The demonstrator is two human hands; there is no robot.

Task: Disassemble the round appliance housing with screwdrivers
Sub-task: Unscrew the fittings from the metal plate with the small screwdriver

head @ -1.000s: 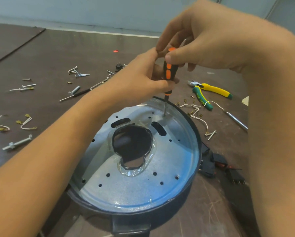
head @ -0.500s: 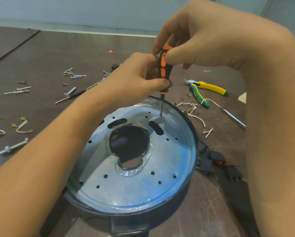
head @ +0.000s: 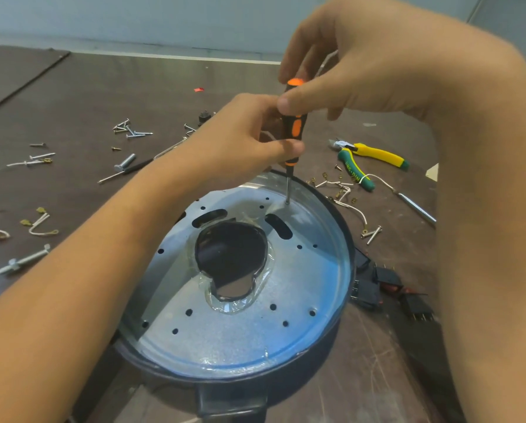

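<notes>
Fingers (head: 287, 147) of the left hand (head: 240, 138) and the right hand (head: 362, 65) pinch the upright screwdriver (head: 295, 127), its tip straight below on the round housing (head: 345, 248) by its far rim, mid-table (head: 133, 87).

We're at what looks like a repair workshop: a dark brown worktop (head: 103, 87) strewn with loose screws (head: 130, 129), cut wires (head: 39, 222) and yellow-green pliers (head: 377, 154).

A round dark appliance housing (head: 286, 384) lies on the table (head: 362, 377), a holed silvery metal plate (head: 301, 288) inside. A black-and-orange screwdriver (head: 294, 127) stands upright, tip near the plate's far edge.
</notes>
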